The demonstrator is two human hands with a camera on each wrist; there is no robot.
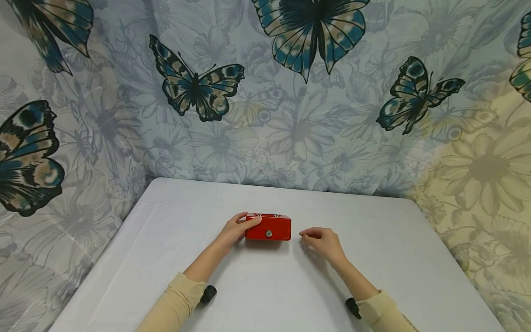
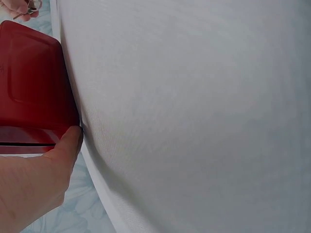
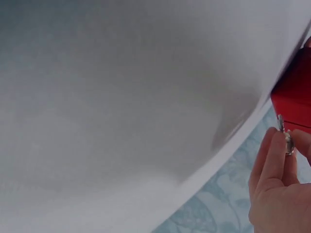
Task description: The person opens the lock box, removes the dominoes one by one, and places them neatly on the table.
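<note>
My left hand (image 1: 232,232) grips the left end of the red box (image 1: 278,227), mid-table (image 1: 265,286). Its round lock (image 1: 268,234) is on the near side. Just right of the box, my right hand (image 1: 325,243) pinches a shiny thing (image 3: 289,143).

Head view: surface (image 1: 137,251) brightly lit; soft shadows (image 1: 265,246) fall toward its near edge; wall (image 1: 485,221) beyond right edge yellow-tinted. Wrist views: dimmer, softer.

Blue-grey floral walls (image 1: 265,152) with teal butterflies (image 1: 196,90) fill the upper frame, turning yellowish at the right; a white counter (image 1: 269,286) with rounded far corners spans below.
</note>
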